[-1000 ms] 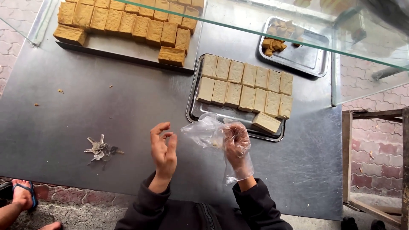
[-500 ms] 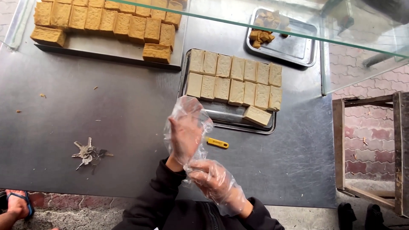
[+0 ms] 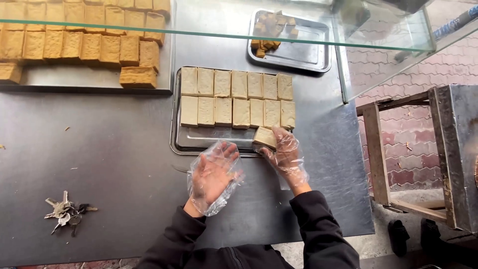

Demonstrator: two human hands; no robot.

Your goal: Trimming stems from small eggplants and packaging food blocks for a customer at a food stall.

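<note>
— Looking at the loose pale square block of tofu [image 3: 264, 137] first: where does it sit?

— At the near right corner of the shallow rectangular steel tray [image 3: 209, 141], tilted, apart from the two neat rows of pale tofu squares [image 3: 238, 98] farther back. The right hand [image 3: 286, 157], in a thin clear plastic glove, has its fingers closed around the block's near edge, pinching it.

— And the left hand [image 3: 215, 175]?

— Palm up, fingers spread wide, holding nothing, over the grey metal counter [image 3: 109, 164] just near of the tray. Its clear glove hangs loose and baggy at the wrist.

— What could go wrong?

— My guess: the block looks soft, and a grip on one edge only could break a corner off or let it slide back onto the tray. The slack glove could also slip against the wet surface.

— Beyond the tray?

— Far left, a larger tray of browner, golden tofu blocks [image 3: 89, 40]; far right, a small steel tray with fried brown pieces [image 3: 271, 35], both under a glass shelf edge [image 3: 214, 34]. A bunch of keys [image 3: 64, 211] lies near left.

— Anything different from half a second ago?

— Yes. Then the left hand was raised with the right tugging its glove on near the body; now the right has reached out to the block. The small yellow object seen on the counter then is no longer visible.
</note>
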